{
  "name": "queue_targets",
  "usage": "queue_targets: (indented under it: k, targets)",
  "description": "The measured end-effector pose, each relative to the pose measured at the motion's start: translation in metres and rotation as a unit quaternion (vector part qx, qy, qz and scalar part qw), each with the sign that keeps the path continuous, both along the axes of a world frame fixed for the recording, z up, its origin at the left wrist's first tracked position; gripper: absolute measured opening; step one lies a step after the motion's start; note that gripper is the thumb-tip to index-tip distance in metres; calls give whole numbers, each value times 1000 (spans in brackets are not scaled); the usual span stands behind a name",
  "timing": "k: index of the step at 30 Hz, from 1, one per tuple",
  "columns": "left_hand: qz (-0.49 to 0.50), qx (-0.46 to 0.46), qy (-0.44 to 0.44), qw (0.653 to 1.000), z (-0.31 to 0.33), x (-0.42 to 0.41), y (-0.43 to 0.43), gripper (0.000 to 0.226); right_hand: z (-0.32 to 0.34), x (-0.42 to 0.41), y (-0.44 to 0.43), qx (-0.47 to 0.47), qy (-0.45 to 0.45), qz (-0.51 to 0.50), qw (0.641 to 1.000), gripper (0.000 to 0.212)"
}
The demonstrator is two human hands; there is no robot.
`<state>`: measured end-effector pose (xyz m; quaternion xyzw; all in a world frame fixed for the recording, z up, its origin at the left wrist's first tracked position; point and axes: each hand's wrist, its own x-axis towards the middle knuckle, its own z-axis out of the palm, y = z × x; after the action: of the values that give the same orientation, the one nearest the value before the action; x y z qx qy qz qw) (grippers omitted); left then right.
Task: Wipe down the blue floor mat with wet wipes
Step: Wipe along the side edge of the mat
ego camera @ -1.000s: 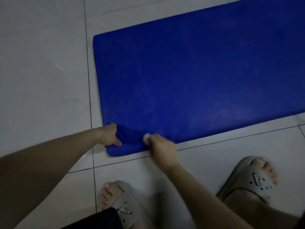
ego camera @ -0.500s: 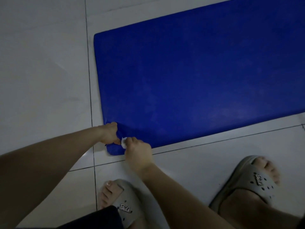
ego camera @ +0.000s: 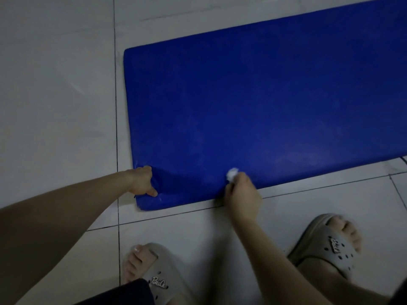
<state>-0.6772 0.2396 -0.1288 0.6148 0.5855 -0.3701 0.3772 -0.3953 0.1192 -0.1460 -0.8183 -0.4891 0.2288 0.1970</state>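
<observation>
A blue floor mat (ego camera: 253, 106) lies on pale floor tiles and runs off the frame at the right. My left hand (ego camera: 142, 181) grips the mat's near left corner, fingers curled over its edge. My right hand (ego camera: 242, 192) holds a small bunched white wet wipe (ego camera: 232, 173) against the mat's near edge, a hand's width to the right of the left hand. Most of the wipe is hidden inside my fingers.
Pale tiled floor (ego camera: 55, 106) surrounds the mat. My two feet in grey slippers stand just in front of the near edge, the left slipper (ego camera: 154, 274) and the right slipper (ego camera: 330, 243). A dark cable end (ego camera: 404, 160) shows at the right edge.
My right hand slid left along the near edge until it met the left hand, then swept back right with the wipe. The left hand kept its hold on the corner.
</observation>
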Motion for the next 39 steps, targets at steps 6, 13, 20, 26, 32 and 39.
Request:
queue_targets:
  k: [6, 13, 20, 26, 32, 39]
  targets:
    - [-15, 4, 13, 1000, 0, 1, 2, 79, -1, -100, -9, 96, -7, 264, 960, 22]
    - [-14, 8, 11, 1000, 4, 4, 1, 81, -9, 38, 4, 3, -65, 138, 988, 15]
    - [-40, 29, 47, 998, 21, 19, -8, 55, -1, 32, -4, -19, -32, -15, 999, 12]
    - [-255, 164, 50, 952, 44, 77, -19, 24, -16, -49, -24, 89, 3, 219, 972, 18]
    - [-347, 228, -73, 907, 31, 146, -53, 45, -1, 75, -7, 32, -51, 1, 998, 17]
    - [-434, 249, -52, 864, 14, 151, -56, 21, 3, 100, 3, -2, -22, -112, 994, 15]
